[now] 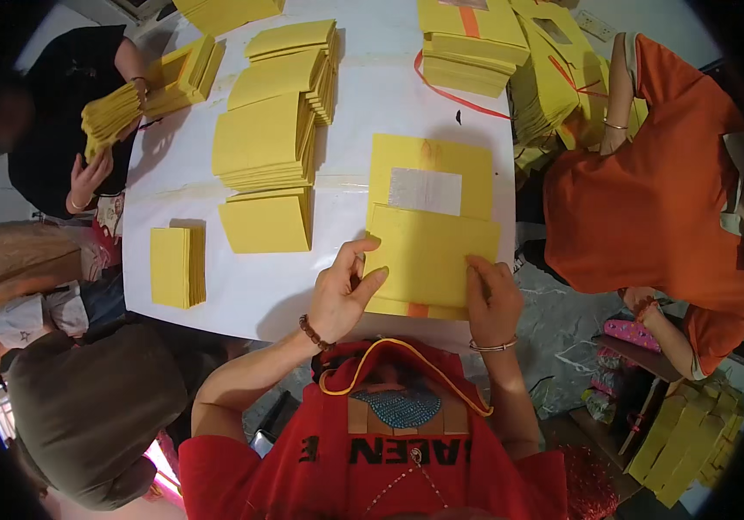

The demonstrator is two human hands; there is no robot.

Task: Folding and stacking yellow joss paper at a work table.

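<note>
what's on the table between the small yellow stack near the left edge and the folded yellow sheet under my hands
In the head view, one folded yellow stack lies between the small stack and the folded sheet that both hands press; the rest is bare white table.

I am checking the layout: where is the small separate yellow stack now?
In the head view, the small yellow stack lies on the white table's left part, beside the fanned yellow piles.

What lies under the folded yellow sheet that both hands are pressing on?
Under the folded yellow sheet lies a larger yellow sheet bearing a pale rectangular patch; an orange strip shows at the near edge. Left hand and right hand cover the rest.
</note>
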